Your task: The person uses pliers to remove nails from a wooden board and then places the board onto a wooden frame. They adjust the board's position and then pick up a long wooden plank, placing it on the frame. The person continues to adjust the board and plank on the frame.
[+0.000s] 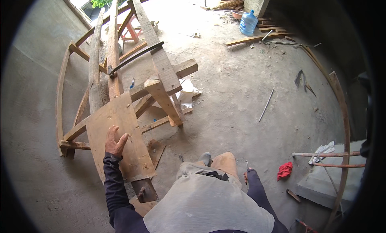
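On plywood board (120, 132), left hand (114, 142) flat, right hand (246, 176) (mostly hidden)

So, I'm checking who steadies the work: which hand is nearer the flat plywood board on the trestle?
Left. The left hand lies flat on the plywood board; the right hand hangs by the hip, well clear of it.

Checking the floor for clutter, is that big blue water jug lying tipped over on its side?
No, the blue water jug stands upright on the concrete floor by a pillar.
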